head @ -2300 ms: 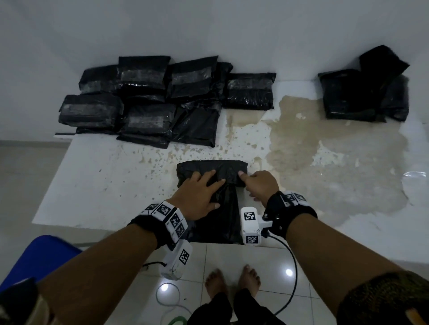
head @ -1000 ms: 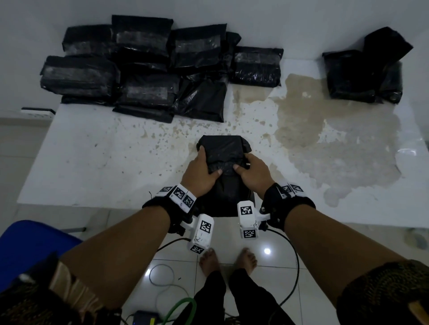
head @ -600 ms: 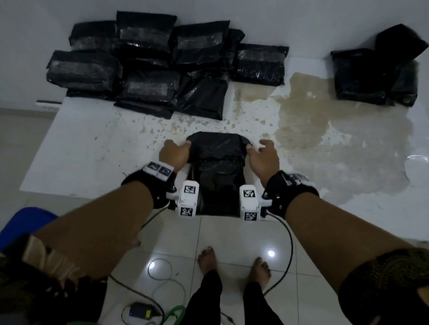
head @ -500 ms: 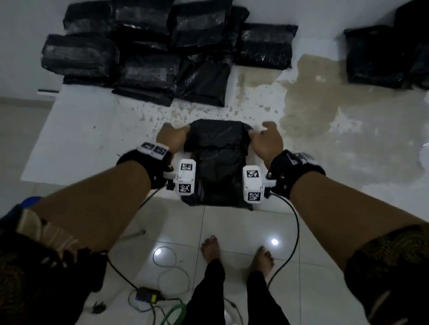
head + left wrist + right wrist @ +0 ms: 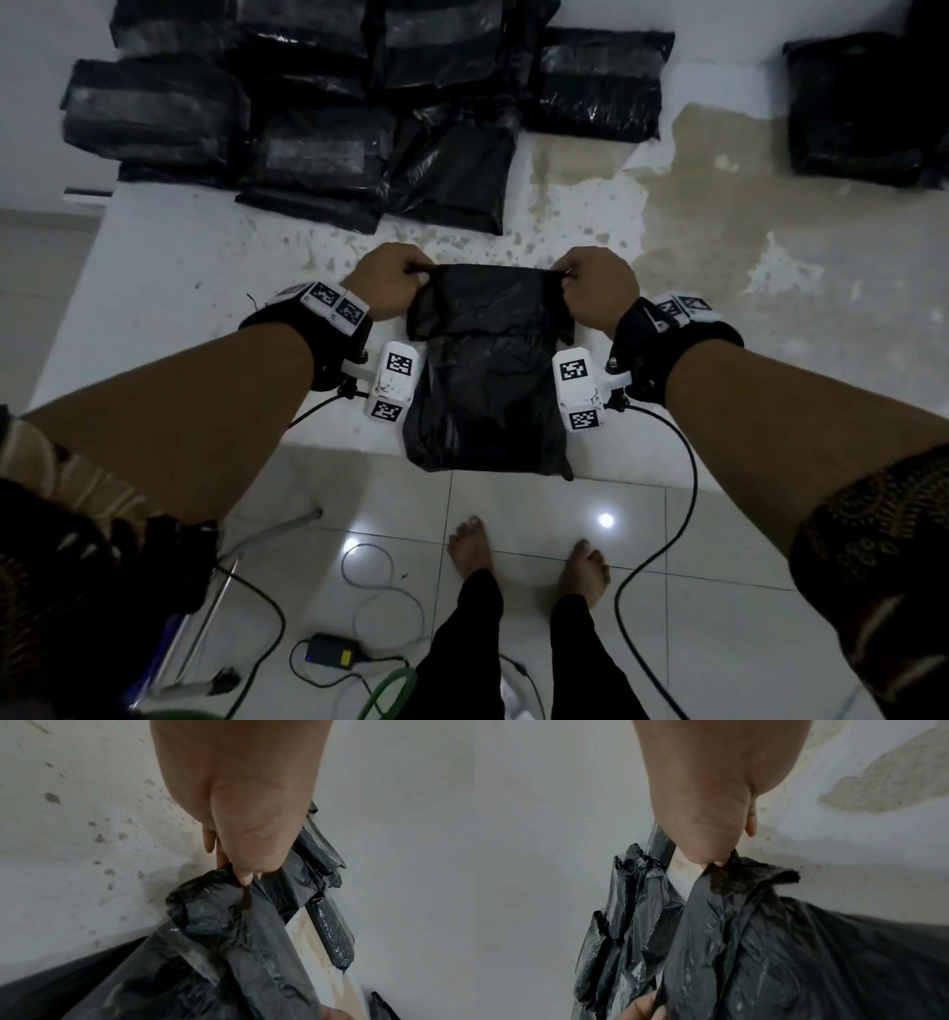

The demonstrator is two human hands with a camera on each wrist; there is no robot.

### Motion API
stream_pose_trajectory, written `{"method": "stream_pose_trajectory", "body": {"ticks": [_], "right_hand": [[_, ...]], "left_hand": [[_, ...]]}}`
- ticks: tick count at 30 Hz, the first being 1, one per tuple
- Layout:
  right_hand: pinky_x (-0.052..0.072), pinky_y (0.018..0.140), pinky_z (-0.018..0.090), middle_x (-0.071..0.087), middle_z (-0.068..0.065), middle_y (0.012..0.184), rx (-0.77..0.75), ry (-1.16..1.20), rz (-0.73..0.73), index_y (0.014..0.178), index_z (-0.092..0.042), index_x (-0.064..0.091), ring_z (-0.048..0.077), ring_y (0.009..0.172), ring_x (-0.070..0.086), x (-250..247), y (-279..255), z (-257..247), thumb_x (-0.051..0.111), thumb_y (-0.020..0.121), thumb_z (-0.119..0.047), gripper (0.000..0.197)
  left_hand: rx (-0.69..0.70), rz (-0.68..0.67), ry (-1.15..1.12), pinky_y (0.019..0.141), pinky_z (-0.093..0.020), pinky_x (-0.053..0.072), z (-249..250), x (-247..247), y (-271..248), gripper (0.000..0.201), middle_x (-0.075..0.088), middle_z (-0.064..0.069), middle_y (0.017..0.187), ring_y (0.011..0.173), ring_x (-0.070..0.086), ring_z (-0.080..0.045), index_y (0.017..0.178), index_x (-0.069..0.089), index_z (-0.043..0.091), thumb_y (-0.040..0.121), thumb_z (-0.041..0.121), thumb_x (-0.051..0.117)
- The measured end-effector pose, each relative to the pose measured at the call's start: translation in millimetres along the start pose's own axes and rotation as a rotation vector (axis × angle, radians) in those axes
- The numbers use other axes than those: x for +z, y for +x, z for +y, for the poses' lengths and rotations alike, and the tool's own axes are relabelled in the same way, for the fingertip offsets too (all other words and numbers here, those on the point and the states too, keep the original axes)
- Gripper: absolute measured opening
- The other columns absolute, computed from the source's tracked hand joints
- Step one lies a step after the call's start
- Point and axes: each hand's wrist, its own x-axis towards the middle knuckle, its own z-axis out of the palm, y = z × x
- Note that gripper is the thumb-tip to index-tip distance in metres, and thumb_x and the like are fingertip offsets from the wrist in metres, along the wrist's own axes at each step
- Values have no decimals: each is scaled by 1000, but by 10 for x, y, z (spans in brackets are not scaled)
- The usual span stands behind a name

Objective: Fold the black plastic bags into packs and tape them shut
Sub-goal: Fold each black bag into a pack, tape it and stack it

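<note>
A black plastic bag [image 5: 488,390] lies on the white table [image 5: 179,308], its near end hanging over the front edge. My left hand [image 5: 393,280] pinches the bag's far left corner [image 5: 205,894]. My right hand [image 5: 590,282] pinches the far right corner [image 5: 744,874]. The far edge is lifted and stretched taut between both hands, folded back over the rest of the bag. Both thumbs press the plastic against curled fingers.
Several taped black packs [image 5: 318,149] are stacked at the table's back left, and more black bags [image 5: 862,108] sit at the back right. A brown stained patch [image 5: 770,246] covers the right of the table. Cables and a charger [image 5: 328,655] lie on the tiled floor.
Both hands moved from pressing the middle of the bag outward to its far corners, gripped them and lifted the far edge. The view has tilted down and closer.
</note>
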Motion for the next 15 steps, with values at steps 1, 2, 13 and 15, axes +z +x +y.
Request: {"method": "stream_pose_trajectory", "body": {"ticks": [1, 2, 13, 15], "right_hand": [[42, 82, 27, 65, 8, 123, 10, 21, 2, 112, -14, 69, 29, 112, 59, -16, -1, -2, 50, 93, -8, 28], [41, 81, 26, 65, 7, 123, 20, 48, 3, 111, -15, 68, 29, 111, 59, -27, -8, -11, 49, 94, -9, 27], [51, 93, 47, 46, 14, 133, 173, 80, 67, 134, -17, 43, 36, 114, 54, 81, -195, -9, 71, 70, -72, 89], [49, 95, 49, 43, 14, 134, 174, 110, 95, 135, -17, 41, 37, 116, 52, 94, -246, -15, 68, 73, -70, 86]], "left_hand": [[2, 6, -10, 95, -35, 48, -3, -13, 1, 20, 68, -12, 113, 109, 62, -26, 110, 68, 6, 96, 8, 54], [5, 10, -22, 93, -34, 48, -2, -21, 2, 20, 68, -11, 112, 109, 62, -26, 110, 68, 5, 96, 8, 54], [324, 232, 210, 94, -44, 46, 342, 109, -345, 27, 56, -9, 111, 105, 55, -29, 106, 66, 16, 81, 22, 73], [423, 144, 299, 93, -44, 45, 529, 229, -477, 27, 56, -8, 110, 105, 55, -30, 109, 67, 15, 83, 18, 71]]}}
